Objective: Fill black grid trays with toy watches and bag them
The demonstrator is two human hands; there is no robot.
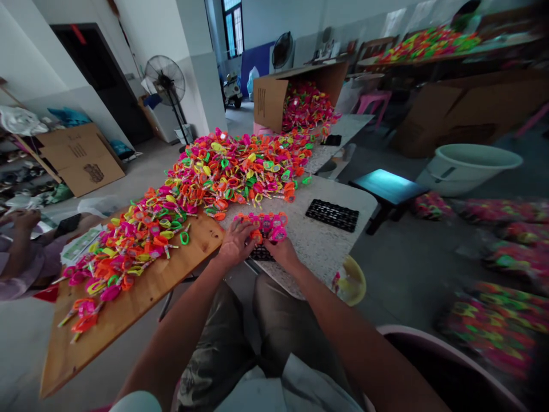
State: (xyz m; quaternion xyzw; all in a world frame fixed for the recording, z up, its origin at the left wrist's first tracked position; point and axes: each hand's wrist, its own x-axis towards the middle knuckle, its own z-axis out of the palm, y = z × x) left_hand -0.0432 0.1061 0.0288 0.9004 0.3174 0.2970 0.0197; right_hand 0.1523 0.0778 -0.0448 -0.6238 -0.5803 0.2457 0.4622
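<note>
A black grid tray [262,253] lies at the near edge of the speckled table, partly covered by my hands. Pink and orange plastic toy watches [274,222] stand in rows on it. My left hand [237,243] bends over the tray's left side, its fingers closed around an orange toy watch [256,236]. On the right side my right hand [281,253] pinches at a pink toy watch low in the front row; its fingertips are partly hidden. Just beyond both hands rises a large heap of loose toy watches [240,166] in pink, orange, yellow and green.
Another black grid tray [332,215] lies to the right. A wooden board [150,292] carries more loose pieces on the left, near a seated person [26,252]. Behind the heap, a cardboard box [270,103] spills pieces. A yellow basin [354,280] and filled bags [493,326] stand right.
</note>
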